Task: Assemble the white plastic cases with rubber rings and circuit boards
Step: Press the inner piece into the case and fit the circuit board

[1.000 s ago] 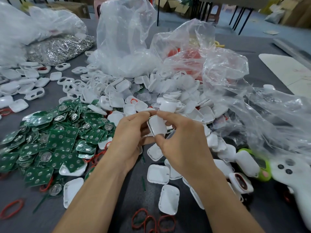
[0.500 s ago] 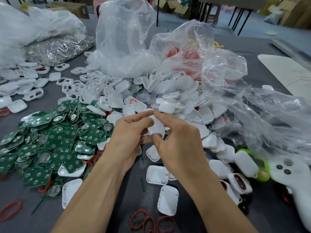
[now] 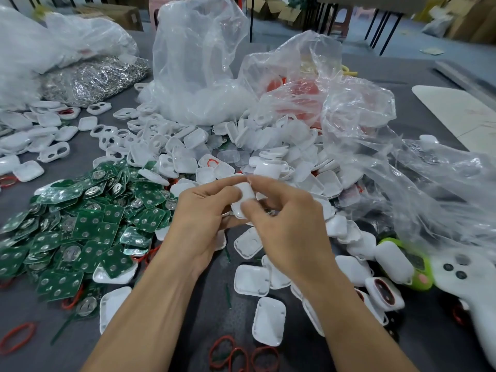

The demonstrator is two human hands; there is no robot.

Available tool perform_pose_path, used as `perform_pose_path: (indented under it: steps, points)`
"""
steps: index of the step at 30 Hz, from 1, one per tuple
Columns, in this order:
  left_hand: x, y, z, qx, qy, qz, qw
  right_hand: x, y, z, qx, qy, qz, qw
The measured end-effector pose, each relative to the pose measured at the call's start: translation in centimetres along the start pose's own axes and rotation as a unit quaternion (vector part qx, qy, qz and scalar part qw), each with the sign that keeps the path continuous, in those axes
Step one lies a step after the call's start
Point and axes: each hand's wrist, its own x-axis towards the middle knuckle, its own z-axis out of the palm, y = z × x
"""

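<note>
A small assembly workshop or factory floor, where parts lie in bulk. A grey table [image 3: 402, 73] carries a heap of white plastic case halves [image 3: 271, 154] across its middle, a spread of green circuit boards [image 3: 88, 226] toward its left edge and loose red rubber rings [image 3: 243, 357] at its near edge. Crumpled clear plastic bags [image 3: 198, 63] and a bagged mass of small silver metal parts [image 3: 91, 79] sit toward the far-left corner. Beyond the far edge — brown cardboard boxes [image 3: 120, 12] and black metal legs [image 3: 386, 25].

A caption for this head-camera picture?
Left hand and right hand pinch a white case beside green circuit boards.
</note>
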Motion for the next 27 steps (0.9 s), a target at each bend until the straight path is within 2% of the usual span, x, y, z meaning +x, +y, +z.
perform_pose_path:
  steps: [3, 5, 10, 19, 23, 27]
  points:
    - [-0.1, -0.1, 0.1, 0.010, -0.018, 0.009, 1.000, 1.1, 0.7, -0.8, 0.172, -0.005, 0.116, 0.978]
    - [-0.2, -0.2, 0.4, 0.014, -0.042, 0.014, 0.999, 1.3, 0.8, -1.0, 0.221, -0.024, 0.141, 0.965]
    - [-0.5, 0.0, 0.7, -0.007, -0.076, 0.016, 0.997, 1.2, 1.0, -1.3, 0.263, -0.026, 0.155, 0.952]
    - [-0.5, -0.6, 0.6, 0.011, -0.065, 0.012, 0.998, 1.0, 1.2, -0.3, 0.276, 0.025, 0.200, 0.940]
    - [-0.4, -0.6, 0.6, 0.018, -0.063, 0.006, 0.998, 0.7, 1.0, -0.2, 0.271, 0.042, 0.194, 0.942]
    - [-0.4, -0.3, 0.5, 0.019, -0.055, 0.011, 0.998, 1.1, 0.7, -1.0, 0.255, -0.031, 0.194, 0.947]
